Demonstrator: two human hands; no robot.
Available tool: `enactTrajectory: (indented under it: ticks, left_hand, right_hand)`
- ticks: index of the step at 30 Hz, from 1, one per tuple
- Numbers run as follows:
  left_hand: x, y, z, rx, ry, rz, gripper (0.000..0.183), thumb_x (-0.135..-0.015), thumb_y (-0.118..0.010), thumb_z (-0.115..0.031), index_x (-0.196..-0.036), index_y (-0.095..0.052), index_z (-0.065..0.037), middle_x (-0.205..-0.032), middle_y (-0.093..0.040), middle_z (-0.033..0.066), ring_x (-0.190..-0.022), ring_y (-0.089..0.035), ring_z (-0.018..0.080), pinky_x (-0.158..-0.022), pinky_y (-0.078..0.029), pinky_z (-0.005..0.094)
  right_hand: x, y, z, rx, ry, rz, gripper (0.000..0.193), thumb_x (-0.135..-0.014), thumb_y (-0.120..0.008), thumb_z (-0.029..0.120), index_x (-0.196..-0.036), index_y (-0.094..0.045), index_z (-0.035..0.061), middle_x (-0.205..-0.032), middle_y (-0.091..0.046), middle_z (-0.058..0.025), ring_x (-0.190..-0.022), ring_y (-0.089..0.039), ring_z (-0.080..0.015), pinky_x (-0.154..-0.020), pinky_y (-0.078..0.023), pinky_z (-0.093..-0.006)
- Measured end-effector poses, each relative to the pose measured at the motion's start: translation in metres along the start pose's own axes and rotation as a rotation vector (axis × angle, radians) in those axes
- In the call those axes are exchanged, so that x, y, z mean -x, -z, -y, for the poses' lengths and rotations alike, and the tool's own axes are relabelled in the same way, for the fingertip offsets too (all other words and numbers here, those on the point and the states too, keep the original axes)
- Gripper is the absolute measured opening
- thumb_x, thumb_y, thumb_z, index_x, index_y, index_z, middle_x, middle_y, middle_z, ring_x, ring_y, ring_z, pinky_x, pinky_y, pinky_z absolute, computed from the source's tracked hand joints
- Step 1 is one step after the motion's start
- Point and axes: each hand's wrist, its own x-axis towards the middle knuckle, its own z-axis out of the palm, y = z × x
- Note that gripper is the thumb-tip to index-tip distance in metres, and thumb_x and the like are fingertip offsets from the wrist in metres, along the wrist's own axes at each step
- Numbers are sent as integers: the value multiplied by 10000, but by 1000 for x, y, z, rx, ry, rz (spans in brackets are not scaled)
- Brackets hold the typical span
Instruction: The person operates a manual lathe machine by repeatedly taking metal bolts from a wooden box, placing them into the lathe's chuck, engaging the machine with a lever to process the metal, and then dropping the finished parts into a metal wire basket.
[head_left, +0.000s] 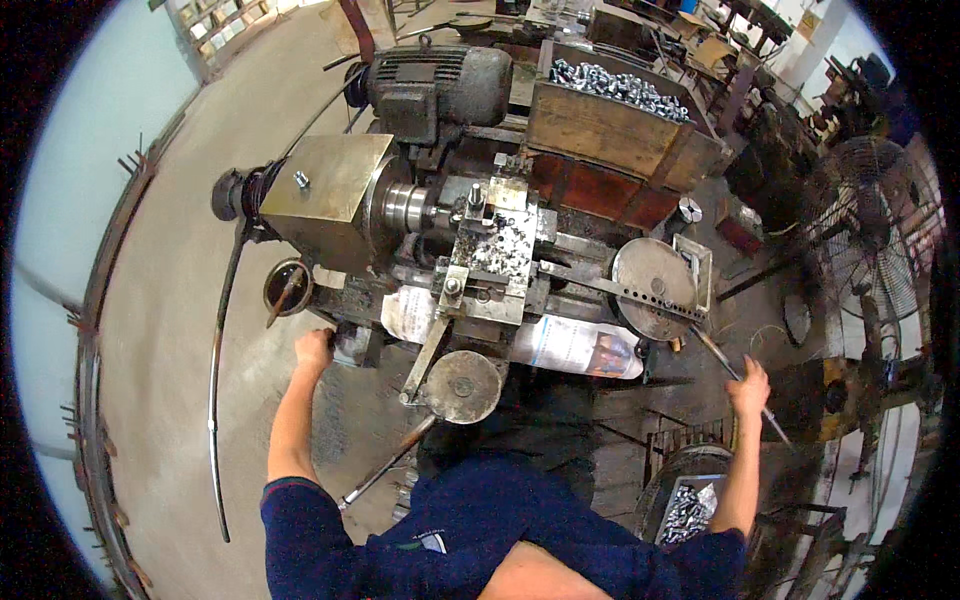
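A small lathe (490,240) stands in front of me, with dark metal chips on its cross slide (505,245). At its right end, a long metal lever (715,350) runs out from a round disc (652,285). My right hand (748,388) is closed around that lever. Left of the lathe bed, my left hand (315,347) is closed at a dark part beside a grey block; what its fingers hold is hard to make out. A second round disc (463,387) with a handle (390,460) sits close to my body, untouched by either hand.
Behind the lathe are an electric motor (440,85) and a wooden bin (600,130) heaped with small metal parts. A fan (865,220) stands at the right. Near my right forearm is a tray of metal pieces (688,515). A long rod (213,420) slants down at the left.
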Motion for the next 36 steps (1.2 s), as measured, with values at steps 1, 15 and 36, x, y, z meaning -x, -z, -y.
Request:
enactTrajectory:
  ticks: [1,15,36]
  left_hand:
    - [6,4,-1,64,81,27,284,-689,-606,-204,-971,-620,-178,-848,-632,110,-815,-611,285,-689,-480,401]
    - [97,-41,55,761,459,203,366,-688,-628,-143,-1013,-600,23,-703,-631,166,-499,-611,201,-511,-507,315]
    - [9,14,-16,286,103,28,408,-729,-645,-328,-1032,-580,-61,-936,-625,161,-863,-600,317,-741,-476,409]
  right_hand:
    - [1,5,-9,45,-138,182,576,-604,-591,155,-1172,-527,82,-1195,-506,-156,-1113,-457,-320,-919,-381,-367]
    - [178,-44,-24,-230,-144,234,399,-539,-633,228,-852,-568,-11,-747,-598,-222,-721,-576,-407,-676,-465,-457]
    - [62,-42,-74,205,-334,320,361,-606,-611,302,-850,-603,36,-881,-619,-191,-837,-609,-344,-728,-490,-426]
